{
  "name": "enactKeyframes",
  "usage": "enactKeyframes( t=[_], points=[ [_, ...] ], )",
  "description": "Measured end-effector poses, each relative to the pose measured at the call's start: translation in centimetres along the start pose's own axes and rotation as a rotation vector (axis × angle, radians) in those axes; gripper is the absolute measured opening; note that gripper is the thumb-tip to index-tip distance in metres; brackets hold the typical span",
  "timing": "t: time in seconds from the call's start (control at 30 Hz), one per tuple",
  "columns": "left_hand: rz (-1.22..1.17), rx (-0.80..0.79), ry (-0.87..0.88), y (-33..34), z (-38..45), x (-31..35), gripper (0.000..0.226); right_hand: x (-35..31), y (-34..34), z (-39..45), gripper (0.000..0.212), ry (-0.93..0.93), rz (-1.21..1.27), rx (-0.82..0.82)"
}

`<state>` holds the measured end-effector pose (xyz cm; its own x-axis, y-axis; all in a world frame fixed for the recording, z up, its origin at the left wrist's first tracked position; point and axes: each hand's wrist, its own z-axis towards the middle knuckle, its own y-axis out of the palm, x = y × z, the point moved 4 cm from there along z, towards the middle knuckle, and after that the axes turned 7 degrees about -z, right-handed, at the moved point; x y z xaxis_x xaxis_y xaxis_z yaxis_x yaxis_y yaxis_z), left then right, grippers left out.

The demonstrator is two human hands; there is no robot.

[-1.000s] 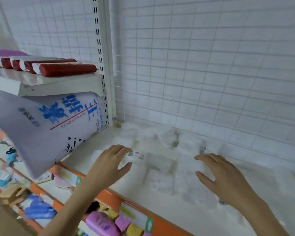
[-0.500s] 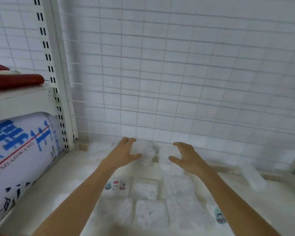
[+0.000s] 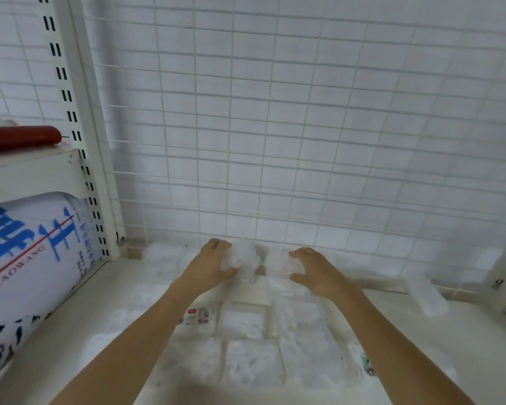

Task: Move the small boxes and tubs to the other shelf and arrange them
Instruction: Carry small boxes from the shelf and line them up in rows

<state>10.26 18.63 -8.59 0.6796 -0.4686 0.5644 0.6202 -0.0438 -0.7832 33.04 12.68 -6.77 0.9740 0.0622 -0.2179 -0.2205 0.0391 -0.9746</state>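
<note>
Several small white packs lie in rows on the pale shelf [image 3: 465, 346], overexposed and hard to tell apart. At the back of the shelf my left hand [image 3: 211, 266] grips one white pack [image 3: 243, 260], fingers over its top and thumb under it. My right hand [image 3: 313, 268] grips a second white pack [image 3: 278, 266] right beside the first. A pack with a small red label [image 3: 197, 315] lies under my left forearm. Another pack [image 3: 247, 320] lies between my arms.
A white wire grid [image 3: 275, 127] backs the shelf. A slotted upright [image 3: 73, 118] divides it from the left bay, where a big white bag with blue print [image 3: 27, 264] lies under a shelf with red tubes [image 3: 21, 137]. One loose pack [image 3: 427, 293] lies at the back right.
Both hands have reached from the front of the shelf to its back and closed on two white packs. The view has swung right and nearer to the shelf.
</note>
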Motion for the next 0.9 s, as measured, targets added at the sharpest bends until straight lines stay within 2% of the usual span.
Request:
enactKeyframes(
  t=[0.13, 0.27, 0.3, 0.4, 0.47, 0.6, 0.73, 0.8, 0.87, 0.9],
  points=[
    [0.045, -0.021, 0.11, -0.4, -0.5, 0.7, 0.062, 0.0, -0.7, -1.6, 0.046, 0.009, 0.099, 0.104],
    [-0.063, 0.025, 0.175, -1.5, -1.4, 1.4, 0.043, 0.0, -1.8, -3.7, 0.01, 0.12, 0.525, 0.205],
    [-0.148, 0.057, 0.169, -1.9, -1.6, 1.7, 0.033, 0.0, -2.1, -4.1, 0.012, 0.147, 0.593, 0.224],
    [-0.51, 0.079, -0.007, -3.0, -2.4, 2.0, 0.009, -0.1, -2.9, -5.0, 0.022, 0.218, 0.654, 0.27],
    [-0.647, 0.07, -0.103, -3.3, -2.9, 2.1, 0.015, -0.4, -3.0, -5.4, 0.02, 0.218, 0.668, 0.277],
    [-0.917, -0.082, -0.23, -2.9, -3.8, 2.6, 0.017, -0.4, -2.2, -6.1, 0.016, 0.255, 0.736, 0.25],
    [-0.994, -0.127, -0.282, -2.9, -4.4, 2.5, 0.021, -0.4, -1.7, -6.6, 0.016, 0.33, 0.922, 0.211],
    [-1.008, -0.183, -0.324, -2.9, -5.1, 2.3, 0.017, -0.1, -1.5, -7.0, 0.017, 0.364, 0.894, 0.193],
    [-0.951, -0.317, -0.344, -2.7, -6.2, 2.2, 0.012, 0.3, -1.2, -7.3, 0.015, 0.412, 0.896, 0.142],
    [-0.859, -0.394, -0.326, -2.5, -6.7, 2.1, 0.021, 0.3, -1.1, -7.6, 0.015, 0.425, 0.91, 0.097]
  ],
)
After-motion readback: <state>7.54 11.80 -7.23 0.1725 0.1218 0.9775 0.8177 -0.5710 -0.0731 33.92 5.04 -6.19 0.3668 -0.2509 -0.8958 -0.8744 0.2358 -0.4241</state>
